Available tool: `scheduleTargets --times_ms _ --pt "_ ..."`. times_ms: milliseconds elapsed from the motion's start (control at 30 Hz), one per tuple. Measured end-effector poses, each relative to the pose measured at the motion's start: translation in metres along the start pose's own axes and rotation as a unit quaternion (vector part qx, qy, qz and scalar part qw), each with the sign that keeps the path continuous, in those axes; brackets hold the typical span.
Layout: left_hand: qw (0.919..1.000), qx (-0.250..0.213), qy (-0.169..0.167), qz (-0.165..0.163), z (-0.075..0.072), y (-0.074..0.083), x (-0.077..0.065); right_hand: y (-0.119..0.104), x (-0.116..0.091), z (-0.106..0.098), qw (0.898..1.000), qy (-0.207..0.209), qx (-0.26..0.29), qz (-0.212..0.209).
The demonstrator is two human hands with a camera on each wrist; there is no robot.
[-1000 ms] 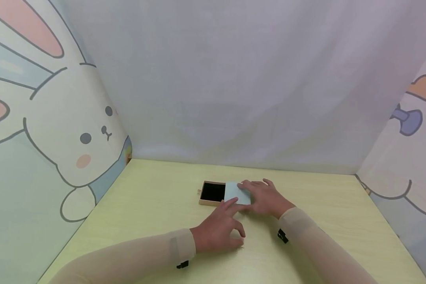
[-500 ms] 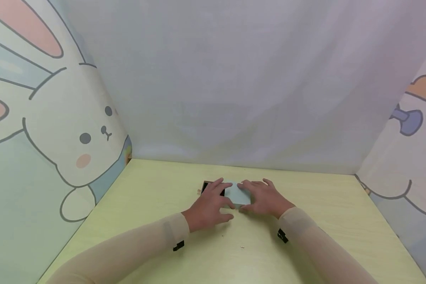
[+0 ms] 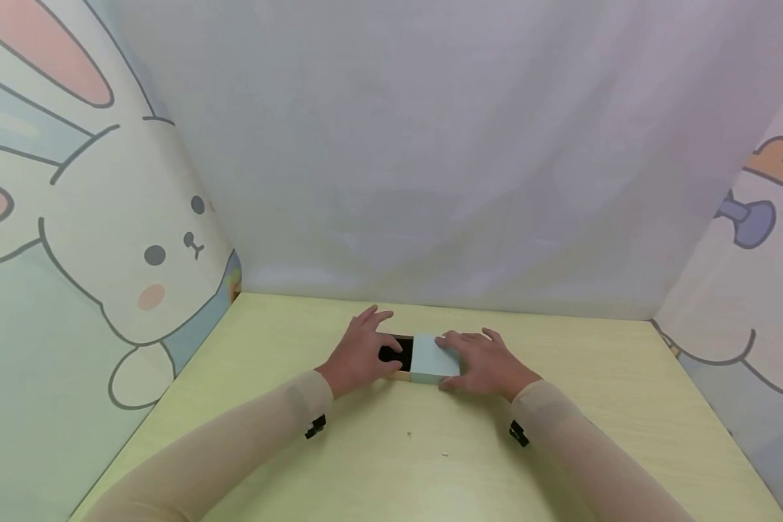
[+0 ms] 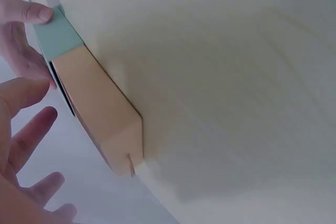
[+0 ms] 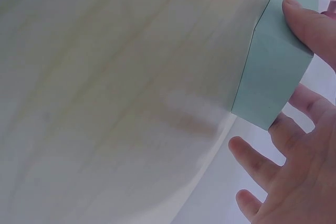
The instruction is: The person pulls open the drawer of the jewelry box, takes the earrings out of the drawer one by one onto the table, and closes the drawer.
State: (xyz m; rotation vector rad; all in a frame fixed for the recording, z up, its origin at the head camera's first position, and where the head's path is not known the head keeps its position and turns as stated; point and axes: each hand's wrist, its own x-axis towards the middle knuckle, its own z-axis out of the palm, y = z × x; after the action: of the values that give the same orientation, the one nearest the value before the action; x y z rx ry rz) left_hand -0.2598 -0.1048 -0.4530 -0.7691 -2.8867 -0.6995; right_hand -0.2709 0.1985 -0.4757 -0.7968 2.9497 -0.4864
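A small slide-out gift box lies on the table, its pale blue-green sleeve on the right and its peach drawer pulled partway out to the left. Black lining shows inside the drawer. My right hand holds the sleeve, thumb on the near side and fingers over the top and far end. Over the drawer's left part, my left hand has its fingers spread; in the left wrist view they stand apart from the drawer wall. A short ribbon tab hangs from the drawer's end.
Two tiny items, one slightly left of the other, lie on the pale wooden table in front of the box. A white curtain closes the back, and printed cloth panels stand at both sides.
My left hand has moved left and away from me, from in front of the sleeve to over the drawer. The right hand stays on the sleeve, and the box has barely moved.
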Motion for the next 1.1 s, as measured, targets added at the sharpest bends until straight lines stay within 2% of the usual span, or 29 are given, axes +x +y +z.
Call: scheduleTargets --times_ms 600,1100 --pt "0.9981 0.014 0.021 -0.057 -0.012 -0.035 0.006 0.002 0.0 0.001 1.0 0.0 0.006 0.002" --pt "0.9956 0.049 0.028 -0.075 -0.018 -0.053 0.003 0.003 0.0 0.002 1.0 0.001 0.004 0.002"
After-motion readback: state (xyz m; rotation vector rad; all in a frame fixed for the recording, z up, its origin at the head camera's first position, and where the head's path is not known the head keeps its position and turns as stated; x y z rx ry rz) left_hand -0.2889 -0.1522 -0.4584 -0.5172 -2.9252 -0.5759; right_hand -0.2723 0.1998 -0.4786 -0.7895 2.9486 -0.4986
